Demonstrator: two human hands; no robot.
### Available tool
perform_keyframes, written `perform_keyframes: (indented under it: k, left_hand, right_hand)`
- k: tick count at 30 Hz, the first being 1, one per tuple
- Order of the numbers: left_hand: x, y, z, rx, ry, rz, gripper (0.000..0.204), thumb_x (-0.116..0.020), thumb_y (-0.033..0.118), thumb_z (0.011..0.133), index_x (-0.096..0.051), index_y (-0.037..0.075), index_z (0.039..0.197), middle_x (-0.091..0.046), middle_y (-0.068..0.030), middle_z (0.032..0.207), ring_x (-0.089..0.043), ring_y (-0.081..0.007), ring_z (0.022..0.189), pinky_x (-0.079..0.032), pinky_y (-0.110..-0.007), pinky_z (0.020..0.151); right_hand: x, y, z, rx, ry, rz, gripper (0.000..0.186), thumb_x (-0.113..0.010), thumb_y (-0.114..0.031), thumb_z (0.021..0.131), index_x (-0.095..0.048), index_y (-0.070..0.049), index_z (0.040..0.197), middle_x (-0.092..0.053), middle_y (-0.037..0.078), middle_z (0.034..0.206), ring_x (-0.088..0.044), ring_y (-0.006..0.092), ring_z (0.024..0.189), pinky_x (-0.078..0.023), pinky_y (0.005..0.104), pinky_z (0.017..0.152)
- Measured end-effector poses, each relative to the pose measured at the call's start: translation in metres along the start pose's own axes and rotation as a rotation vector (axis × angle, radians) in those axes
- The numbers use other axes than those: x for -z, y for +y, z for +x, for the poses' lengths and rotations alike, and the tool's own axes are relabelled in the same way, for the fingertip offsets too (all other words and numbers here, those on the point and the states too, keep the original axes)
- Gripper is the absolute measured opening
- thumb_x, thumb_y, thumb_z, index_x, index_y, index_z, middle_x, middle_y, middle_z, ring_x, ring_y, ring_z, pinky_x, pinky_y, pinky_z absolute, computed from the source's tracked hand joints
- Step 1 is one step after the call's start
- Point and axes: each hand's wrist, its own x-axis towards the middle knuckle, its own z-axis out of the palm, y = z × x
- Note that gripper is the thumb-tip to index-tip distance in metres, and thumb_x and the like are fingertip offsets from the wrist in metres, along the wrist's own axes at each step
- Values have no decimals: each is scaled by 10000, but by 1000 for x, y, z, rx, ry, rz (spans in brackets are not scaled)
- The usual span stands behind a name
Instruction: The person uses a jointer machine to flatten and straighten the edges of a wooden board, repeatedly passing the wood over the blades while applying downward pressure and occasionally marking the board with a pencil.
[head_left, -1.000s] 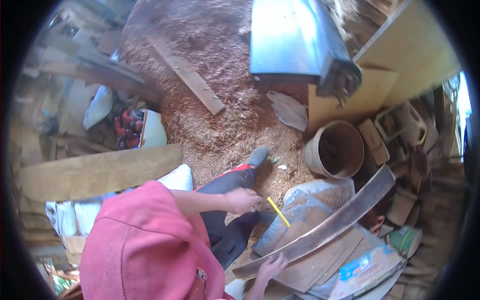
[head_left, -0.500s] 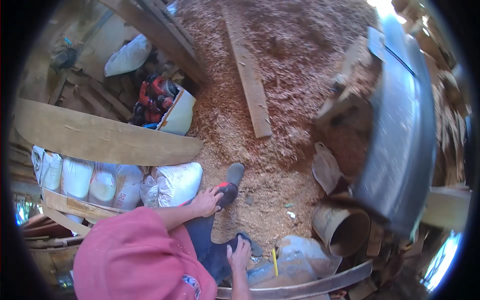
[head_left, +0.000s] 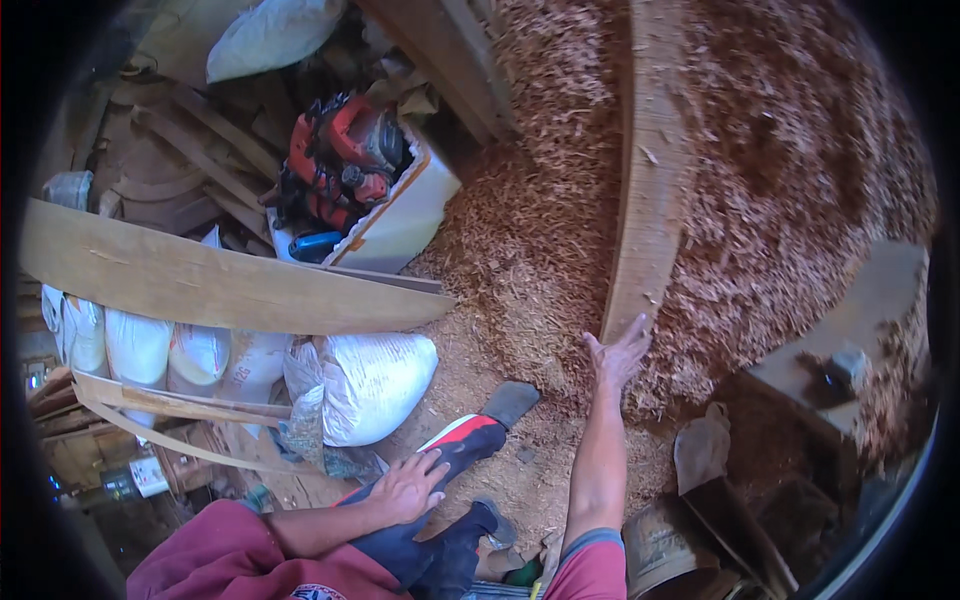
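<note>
My left hand (head_left: 408, 485) rests open on my leg, fingers spread over the dark trousers (head_left: 452, 445) with red and white trim. My right arm is stretched forward, and my right hand (head_left: 620, 350) is open, fingers spread, at the near end of a long rough wooden board (head_left: 650, 190); whether it touches the board I cannot tell for sure. The board lies on a heap of reddish-brown shavings (head_left: 760, 230) that reaches around both sides of it.
At left are a wide board (head_left: 170, 275), white sacks (head_left: 375, 385), thin strips (head_left: 180, 400) and a box (head_left: 420, 220) of red and black power tools (head_left: 340, 160). A wooden post (head_left: 450, 70) stands behind. A grey panel (head_left: 870, 300) and a bucket (head_left: 660, 540) are at right.
My view has turned toward the long board, which appears nearer. My right hand has moved up and forward from by my knee to the board's near end. My left hand still rests on my leg.
</note>
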Motion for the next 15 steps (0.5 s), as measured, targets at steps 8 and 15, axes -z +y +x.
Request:
perform_keyframes:
  k: [8, 15]
  left_hand:
    - [28, -9, 26, 62, -63, -97, 597, -631, 363, 935, -487, 96, 1449, -378, -184, 1535, -409, -363, 1382, -393, -539, 1077]
    - [36, -5, 33, 30, 42, -318, 595, -654, 363, 921, -504, 84, 1425, -399, -187, 1521, -434, -363, 1371, -409, -511, 1062]
  right_hand:
    - [-40, 4, 19, -9, 212, -144, 1273, -903, -311, 650, -97, -125, 1618, -471, 305, 1260, -537, 474, 1075, -464, 550, 924]
    - [97, -11, -121, 116, -429, 555, 923, -732, -236, 767, -285, 55, 1520, -579, 241, 1298, -608, 372, 1119, -492, 477, 950]
